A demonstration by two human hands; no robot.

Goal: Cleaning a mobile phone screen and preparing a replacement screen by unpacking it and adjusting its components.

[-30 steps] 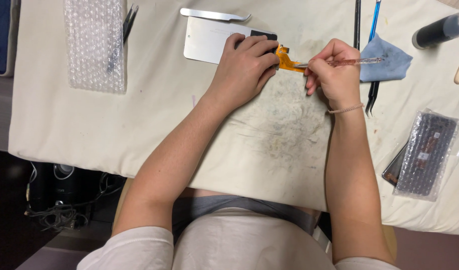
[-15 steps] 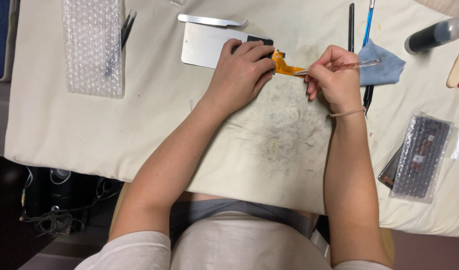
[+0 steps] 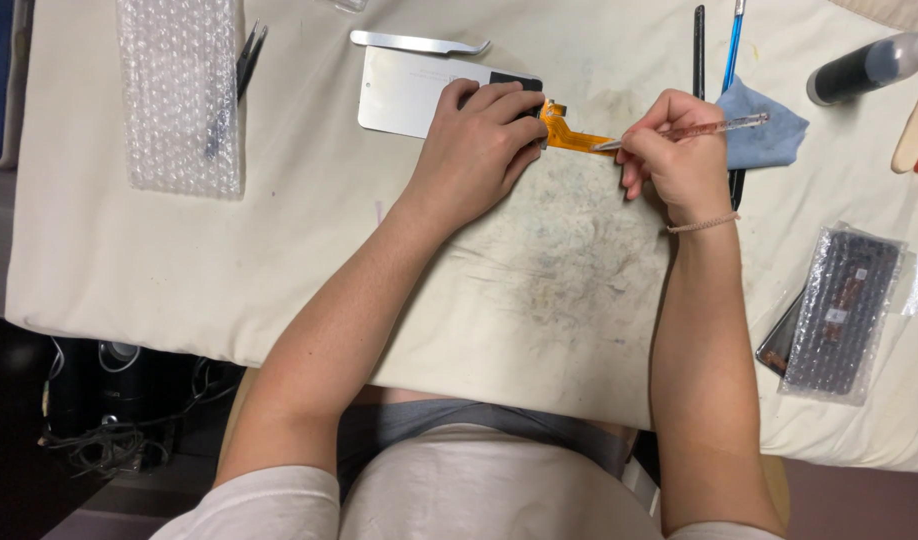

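Orange ribbon cable (image 3: 577,135) is half hidden under the left hand (image 3: 479,140) pressing the panel (image 3: 404,92); right hand (image 3: 674,160) pinches a clear tool (image 3: 699,128).

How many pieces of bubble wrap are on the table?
2. One bubble wrap sheet lies at the far left with dark tweezers on it. One bubble wrap pouch holds a dark part at the right edge. More may lie outside the view.

Bright, even overhead light, soft shadows, sharp focus throughout.
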